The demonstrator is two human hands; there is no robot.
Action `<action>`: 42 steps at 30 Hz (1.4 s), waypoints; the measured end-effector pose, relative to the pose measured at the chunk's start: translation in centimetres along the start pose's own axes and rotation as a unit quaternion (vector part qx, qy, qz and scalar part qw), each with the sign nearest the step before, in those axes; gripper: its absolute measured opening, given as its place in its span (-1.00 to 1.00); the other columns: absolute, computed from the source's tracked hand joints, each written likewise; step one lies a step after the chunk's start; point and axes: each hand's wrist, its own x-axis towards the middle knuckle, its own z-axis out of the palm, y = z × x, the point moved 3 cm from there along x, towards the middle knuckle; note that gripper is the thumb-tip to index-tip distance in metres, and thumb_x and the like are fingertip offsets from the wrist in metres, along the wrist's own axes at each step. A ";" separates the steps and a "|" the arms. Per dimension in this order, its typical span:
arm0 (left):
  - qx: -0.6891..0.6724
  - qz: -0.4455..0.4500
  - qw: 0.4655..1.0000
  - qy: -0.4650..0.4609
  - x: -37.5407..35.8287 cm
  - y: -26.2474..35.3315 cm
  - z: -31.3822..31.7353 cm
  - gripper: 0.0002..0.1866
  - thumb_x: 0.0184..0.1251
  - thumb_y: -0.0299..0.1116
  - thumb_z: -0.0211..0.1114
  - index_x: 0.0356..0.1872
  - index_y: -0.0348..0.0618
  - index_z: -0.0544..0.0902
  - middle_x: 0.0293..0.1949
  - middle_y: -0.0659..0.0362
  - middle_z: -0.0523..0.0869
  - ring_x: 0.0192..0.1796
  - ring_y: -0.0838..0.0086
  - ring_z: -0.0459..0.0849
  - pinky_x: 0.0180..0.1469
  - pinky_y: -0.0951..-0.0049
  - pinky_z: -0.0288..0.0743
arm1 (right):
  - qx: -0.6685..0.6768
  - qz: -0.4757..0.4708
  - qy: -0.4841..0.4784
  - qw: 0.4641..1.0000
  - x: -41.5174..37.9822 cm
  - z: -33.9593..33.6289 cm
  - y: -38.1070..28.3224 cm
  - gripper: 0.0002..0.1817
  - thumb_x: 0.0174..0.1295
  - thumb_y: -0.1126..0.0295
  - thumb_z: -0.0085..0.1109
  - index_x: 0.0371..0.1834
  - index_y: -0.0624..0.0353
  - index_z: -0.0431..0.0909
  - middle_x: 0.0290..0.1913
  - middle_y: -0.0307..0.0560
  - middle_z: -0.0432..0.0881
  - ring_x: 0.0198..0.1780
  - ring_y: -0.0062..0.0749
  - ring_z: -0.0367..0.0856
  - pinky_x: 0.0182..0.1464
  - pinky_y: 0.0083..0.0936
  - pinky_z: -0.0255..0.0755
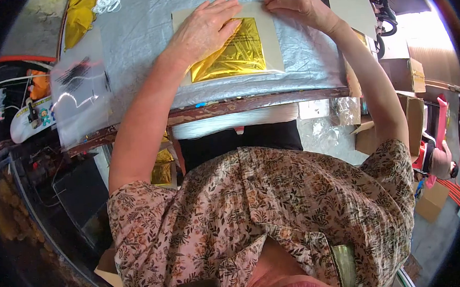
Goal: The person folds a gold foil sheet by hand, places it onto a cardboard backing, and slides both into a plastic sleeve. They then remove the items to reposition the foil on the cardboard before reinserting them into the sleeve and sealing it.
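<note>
A shiny gold foil sheet [235, 52] lies on a cream card [271, 42] on the silver-covered worktable [141, 39]. My left hand [203, 28] lies flat with fingers spread, pressing on the foil's upper left part. My right hand [298, 5] rests with bent fingers on the card's far right corner, holding nothing.
A clear plastic sheet [79, 94] hangs over the table's left edge. Gold material [77, 16] and white rings [107, 3] lie at the far left. Cardboard boxes [409, 82] stand to the right, more gold sheets [162, 168] sit under the table, and another cream card [350, 2] lies at the far right.
</note>
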 end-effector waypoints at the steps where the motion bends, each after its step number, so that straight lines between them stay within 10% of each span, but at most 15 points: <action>1: -0.002 0.000 1.000 0.000 0.0 0.0 0.0 -0.54 0.60 -0.14 0.18 0.34 -0.17 0.63 0.41 0.05 0.61 0.52 0.20 0.47 0.61 0.13 0.21 | -0.044 -0.029 0.005 0.999 0.0 0.1 -0.3 -0.78 0.30 0.46 0.35 -0.01 0.23 0.73 0.05 -0.01 0.75 0.03 -0.13 0.74 0.05 -0.28 0.65; 9: 0.001 0.003 1.000 0.001 0.0 0.1 0.0 -0.54 0.59 -0.14 0.18 0.35 -0.17 0.63 0.41 0.05 0.60 0.52 0.18 0.47 0.61 0.13 0.20 | -0.128 -0.088 0.017 0.988 0.3 2.2 0.1 -0.81 0.29 0.45 0.35 -0.09 0.28 0.69 -0.10 0.03 0.72 -0.03 -0.11 0.71 0.04 -0.32 0.63; 12: 0.001 0.002 1.000 -0.004 0.2 0.1 -0.2 -0.54 0.59 -0.14 0.18 0.34 -0.17 0.63 0.41 0.04 0.60 0.52 0.17 0.46 0.61 0.12 0.21 | -0.110 0.025 -0.025 0.993 0.5 2.3 0.4 -0.79 0.32 0.43 0.34 -0.04 0.28 0.69 -0.06 0.05 0.73 0.01 -0.08 0.71 0.07 -0.31 0.61; 20: 0.004 0.014 1.000 0.010 0.0 0.2 -0.1 -0.55 0.59 -0.15 0.18 0.32 -0.18 0.64 0.39 0.03 0.62 0.51 0.16 0.48 0.59 0.12 0.23 | 0.098 0.059 -0.029 0.993 0.8 0.0 0.0 -0.83 0.38 0.49 0.30 -0.03 0.28 0.74 0.08 0.05 0.73 0.14 -0.05 0.70 0.21 -0.27 0.57; 33: 0.008 0.008 1.000 0.002 -0.1 0.1 -0.1 -0.54 0.59 -0.14 0.18 0.34 -0.17 0.63 0.41 0.03 0.61 0.52 0.17 0.47 0.61 0.13 0.21 | -0.052 0.005 0.048 0.998 0.4 2.9 1.1 -0.87 0.40 0.45 0.26 -0.07 0.26 0.65 -0.09 0.07 0.68 -0.07 -0.01 0.70 0.00 -0.24 0.60; 36: 0.006 0.009 1.000 0.002 0.0 0.0 -0.1 -0.54 0.59 -0.14 0.18 0.34 -0.18 0.63 0.41 0.03 0.61 0.52 0.16 0.47 0.61 0.13 0.21 | 0.053 -0.208 0.238 0.947 0.5 3.1 1.2 -0.86 0.42 0.42 0.24 -0.07 0.25 0.64 -0.11 0.07 0.66 -0.11 0.01 0.68 -0.04 -0.23 0.58; 38: 0.004 0.010 1.000 -0.001 0.0 0.1 0.0 -0.54 0.59 -0.14 0.18 0.34 -0.18 0.63 0.41 0.03 0.60 0.52 0.16 0.47 0.61 0.13 0.21 | -0.055 0.041 0.067 0.995 0.1 3.1 1.0 -0.84 0.41 0.42 0.25 -0.05 0.25 0.63 -0.07 0.05 0.66 -0.12 0.00 0.68 -0.06 -0.23 0.56; 42: -0.041 -0.008 0.999 -0.006 0.4 0.0 -0.6 -0.57 0.53 -0.15 0.25 0.26 -0.18 0.69 0.36 0.04 0.65 0.49 0.16 0.49 0.57 0.11 0.28 | -0.146 -0.019 0.028 0.989 0.3 5.0 2.6 -0.86 0.40 0.41 0.27 -0.08 0.23 0.65 -0.12 0.06 0.68 -0.11 -0.05 0.69 -0.07 -0.28 0.55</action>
